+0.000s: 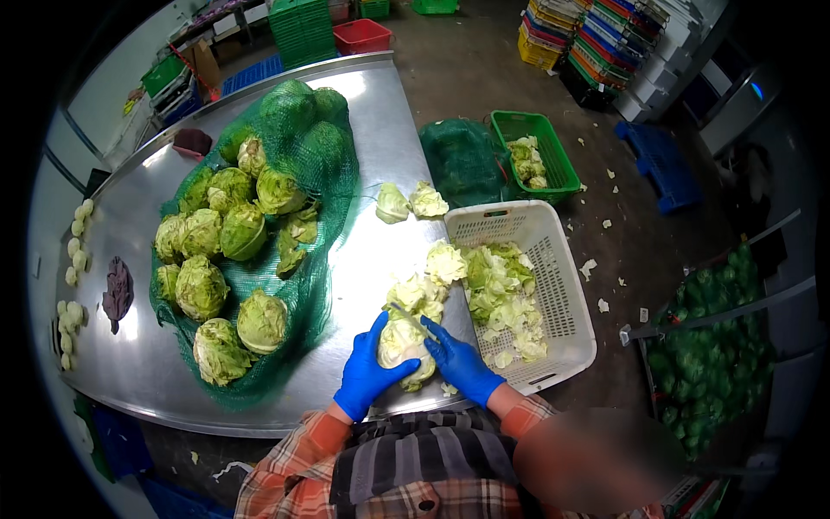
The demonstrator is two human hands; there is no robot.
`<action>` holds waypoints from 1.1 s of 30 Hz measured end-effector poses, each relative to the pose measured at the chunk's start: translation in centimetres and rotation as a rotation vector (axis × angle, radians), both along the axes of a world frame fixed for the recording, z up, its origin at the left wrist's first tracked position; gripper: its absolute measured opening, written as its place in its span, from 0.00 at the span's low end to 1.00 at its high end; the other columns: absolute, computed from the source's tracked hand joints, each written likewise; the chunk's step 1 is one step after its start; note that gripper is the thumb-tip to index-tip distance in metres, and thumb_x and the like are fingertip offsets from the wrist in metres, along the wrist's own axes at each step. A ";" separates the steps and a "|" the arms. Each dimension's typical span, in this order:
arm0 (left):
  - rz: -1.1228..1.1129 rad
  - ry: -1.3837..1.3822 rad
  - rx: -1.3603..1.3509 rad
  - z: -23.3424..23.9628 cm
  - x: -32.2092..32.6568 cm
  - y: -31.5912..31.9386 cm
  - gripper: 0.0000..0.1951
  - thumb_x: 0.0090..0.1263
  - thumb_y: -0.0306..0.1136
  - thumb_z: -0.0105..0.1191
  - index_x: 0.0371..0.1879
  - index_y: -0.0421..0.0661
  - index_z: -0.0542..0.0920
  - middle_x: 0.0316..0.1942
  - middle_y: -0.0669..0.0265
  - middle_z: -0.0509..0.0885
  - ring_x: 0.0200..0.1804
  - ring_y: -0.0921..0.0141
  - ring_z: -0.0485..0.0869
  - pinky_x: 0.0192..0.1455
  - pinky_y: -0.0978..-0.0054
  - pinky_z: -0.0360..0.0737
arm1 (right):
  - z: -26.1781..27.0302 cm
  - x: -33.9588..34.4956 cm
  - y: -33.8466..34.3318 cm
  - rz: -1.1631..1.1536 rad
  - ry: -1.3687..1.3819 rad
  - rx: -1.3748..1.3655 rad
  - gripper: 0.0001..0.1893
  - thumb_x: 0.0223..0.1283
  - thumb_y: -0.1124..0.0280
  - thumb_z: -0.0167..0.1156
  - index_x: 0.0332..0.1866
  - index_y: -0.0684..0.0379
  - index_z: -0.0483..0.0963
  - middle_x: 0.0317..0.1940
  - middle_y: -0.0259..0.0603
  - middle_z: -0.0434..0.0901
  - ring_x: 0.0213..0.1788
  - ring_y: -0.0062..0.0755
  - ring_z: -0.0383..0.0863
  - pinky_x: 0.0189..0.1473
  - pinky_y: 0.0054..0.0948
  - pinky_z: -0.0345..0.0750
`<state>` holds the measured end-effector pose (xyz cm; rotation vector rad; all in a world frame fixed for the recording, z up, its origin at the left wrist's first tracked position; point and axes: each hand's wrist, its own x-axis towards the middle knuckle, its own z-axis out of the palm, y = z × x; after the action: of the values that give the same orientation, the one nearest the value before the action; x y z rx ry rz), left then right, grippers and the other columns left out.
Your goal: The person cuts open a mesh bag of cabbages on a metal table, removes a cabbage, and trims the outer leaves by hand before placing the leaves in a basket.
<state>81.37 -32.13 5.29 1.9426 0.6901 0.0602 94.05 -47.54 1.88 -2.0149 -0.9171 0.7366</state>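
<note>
My left hand [373,370], in a blue glove, grips the side of a pale, trimmed head of cabbage or iceberg lettuce [403,347] at the table's front edge. In my right hand [459,360], gloved likewise, is a knife [410,318], its narrow blade slanting across the top of the head. Loose pale leaves [418,295] lie just beyond it. Two more heads, one greenish [392,204] and one paler [428,199], rest farther along the table's right edge. To the left, several untrimmed heads [201,287] lie on an opened green mesh bag [311,285]; others remain inside its far end.
A white perforated crate [557,272] with cut leaves [499,292] adjoins the steel table [382,97] on the right. Behind it are a full mesh bag [460,159] and a green crate [561,152]. A dark cloth [118,292] lies left. Leaf scraps [588,268] litter the floor.
</note>
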 end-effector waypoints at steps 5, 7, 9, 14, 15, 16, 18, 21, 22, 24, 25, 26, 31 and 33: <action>0.072 -0.147 -0.005 -2.4 -1.1 0.7 0.46 0.49 0.41 0.72 0.66 0.43 0.59 0.55 0.54 0.70 0.58 0.61 0.72 0.60 0.65 0.71 | 0.9 4.3 1.8 -0.218 0.594 -0.196 0.30 0.66 0.43 0.45 0.66 0.52 0.59 0.28 0.44 0.76 0.14 0.24 0.69 0.19 0.26 0.71; 0.122 -0.234 -0.105 -3.0 -1.2 0.9 0.47 0.48 0.41 0.73 0.65 0.40 0.59 0.56 0.53 0.69 0.58 0.61 0.72 0.60 0.66 0.72 | 1.1 3.9 1.6 -0.163 0.666 -0.075 0.34 0.65 0.43 0.45 0.68 0.56 0.54 0.35 0.44 0.77 0.14 0.22 0.69 0.19 0.25 0.71; 0.194 -0.263 -0.263 -2.9 -0.5 1.1 0.50 0.45 0.43 0.74 0.64 0.35 0.58 0.56 0.51 0.68 0.59 0.61 0.71 0.59 0.65 0.72 | 2.1 3.0 2.0 -0.125 0.674 0.038 0.37 0.65 0.42 0.46 0.71 0.56 0.49 0.48 0.51 0.76 0.17 0.22 0.71 0.21 0.23 0.72; -0.272 -0.020 0.151 0.4 0.2 1.8 0.60 0.38 0.56 0.73 0.67 0.34 0.53 0.59 0.41 0.64 0.62 0.48 0.67 0.62 0.61 0.69 | -1.5 2.7 2.1 -0.100 0.486 0.064 0.33 0.68 0.46 0.44 0.71 0.55 0.52 0.56 0.54 0.73 0.47 0.40 0.79 0.49 0.29 0.74; -0.310 -0.074 0.284 0.4 0.3 1.7 0.60 0.38 0.56 0.73 0.67 0.34 0.53 0.60 0.41 0.63 0.62 0.48 0.67 0.62 0.61 0.69 | -1.8 2.8 2.1 -0.108 0.448 0.066 0.32 0.68 0.46 0.44 0.70 0.55 0.52 0.55 0.55 0.73 0.50 0.41 0.77 0.52 0.30 0.72; -0.350 -0.130 0.418 0.3 0.4 1.7 0.61 0.38 0.56 0.73 0.67 0.35 0.52 0.60 0.41 0.63 0.62 0.48 0.67 0.62 0.61 0.69 | -1.8 3.0 2.0 -0.118 0.409 0.069 0.32 0.69 0.47 0.44 0.70 0.55 0.53 0.54 0.55 0.74 0.53 0.42 0.76 0.54 0.30 0.70; -0.348 -0.192 0.480 -0.9 0.7 1.7 0.62 0.38 0.55 0.73 0.69 0.38 0.49 0.60 0.42 0.64 0.60 0.48 0.69 0.61 0.61 0.70 | -1.0 2.8 2.2 -0.169 0.327 0.145 0.31 0.69 0.49 0.44 0.71 0.53 0.51 0.51 0.58 0.75 0.53 0.45 0.77 0.54 0.32 0.71; -0.144 -0.133 0.252 0.3 0.6 0.6 0.62 0.38 0.55 0.73 0.71 0.42 0.49 0.52 0.44 0.70 0.54 0.50 0.74 0.53 0.61 0.75 | 5.6 1.4 1.2 -0.243 0.467 -0.042 0.32 0.69 0.49 0.44 0.72 0.51 0.48 0.50 0.58 0.75 0.50 0.49 0.79 0.51 0.35 0.73; -0.152 -0.008 0.230 2.0 1.3 0.3 0.60 0.38 0.55 0.73 0.71 0.46 0.52 0.43 0.48 0.73 0.45 0.53 0.76 0.43 0.61 0.76 | 3.0 0.7 0.2 -0.187 0.146 0.024 0.32 0.70 0.50 0.42 0.73 0.49 0.45 0.48 0.59 0.76 0.45 0.51 0.81 0.47 0.38 0.75; -0.179 0.005 0.316 1.3 1.5 -0.2 0.59 0.38 0.56 0.72 0.71 0.48 0.53 0.40 0.49 0.72 0.41 0.54 0.76 0.39 0.62 0.75 | 3.5 -0.8 0.0 -0.157 0.211 -0.024 0.31 0.70 0.50 0.41 0.73 0.47 0.45 0.49 0.60 0.76 0.45 0.51 0.81 0.48 0.37 0.75; -0.183 0.009 0.361 0.9 1.6 -0.3 0.59 0.38 0.57 0.72 0.71 0.49 0.53 0.38 0.50 0.72 0.39 0.55 0.76 0.37 0.62 0.75 | 4.4 -0.9 0.2 -0.151 0.294 -0.119 0.30 0.70 0.49 0.41 0.73 0.47 0.47 0.50 0.61 0.75 0.46 0.51 0.80 0.49 0.37 0.74; -0.134 -0.008 0.363 0.6 1.6 -0.7 0.58 0.39 0.58 0.71 0.70 0.48 0.54 0.39 0.49 0.72 0.39 0.54 0.75 0.38 0.62 0.75 | 4.9 -0.4 0.4 -0.153 0.374 -0.164 0.30 0.69 0.48 0.41 0.72 0.47 0.48 0.47 0.60 0.77 0.42 0.49 0.81 0.46 0.36 0.75; -0.081 -0.023 0.316 0.7 2.1 -0.9 0.58 0.39 0.55 0.73 0.70 0.46 0.54 0.46 0.47 0.71 0.46 0.52 0.74 0.47 0.60 0.73 | -0.5 4.0 0.2 -0.408 0.545 -0.194 0.26 0.68 0.46 0.42 0.64 0.49 0.63 0.19 0.42 0.77 0.12 0.32 0.72 0.19 0.31 0.73; -0.101 -0.190 0.319 -0.7 0.5 -0.5 0.58 0.39 0.52 0.74 0.70 0.44 0.54 0.50 0.46 0.71 0.50 0.52 0.73 0.53 0.61 0.72 | -0.1 3.8 0.5 -0.352 0.448 -0.190 0.26 0.67 0.45 0.43 0.62 0.52 0.65 0.20 0.45 0.76 0.16 0.35 0.75 0.24 0.33 0.74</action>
<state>81.85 -32.60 4.56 2.2387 0.4760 0.3047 97.81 -47.00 1.81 -1.9800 -0.2335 1.0424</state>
